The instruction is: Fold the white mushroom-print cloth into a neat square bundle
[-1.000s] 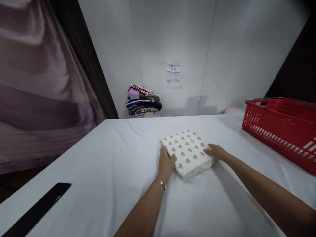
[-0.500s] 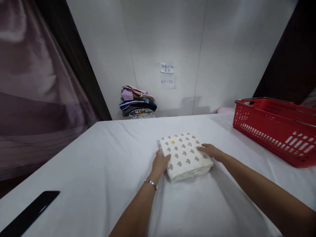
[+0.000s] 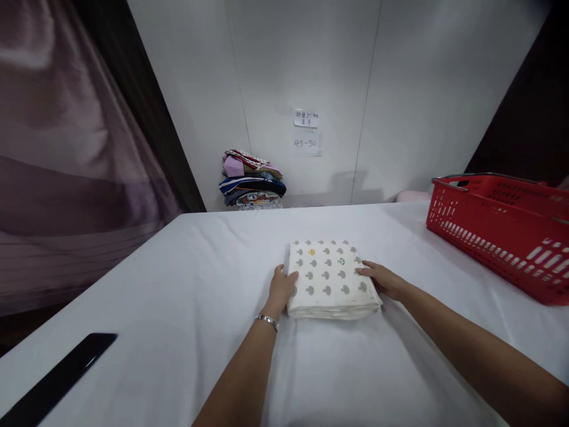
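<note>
A thick folded white cloth (image 3: 329, 276), printed with rows of grey mushroom-like shapes and two small coloured marks, lies on the white-covered table (image 3: 186, 279). At its left edge, my left hand (image 3: 281, 289) grips it, thumb on top and the other fingers down the side. My right hand (image 3: 383, 280) holds the opposite edge in the same way, its lower fingers partly hidden. The cloth's layered fold faces me. A metal bracelet (image 3: 268, 321) circles my left wrist.
A red plastic basket (image 3: 498, 231) with metal handles stands at the right. Several folded fabrics (image 3: 253, 181) are stacked beyond the table's far edge, near a wall with paper signs (image 3: 307, 142). A flat black object (image 3: 62, 379) lies at the front left.
The folded cloth has turned slightly between my hands, so its front edge now runs nearly level across the view. My left hand has shifted a little leftward. The camera view has moved slightly.
</note>
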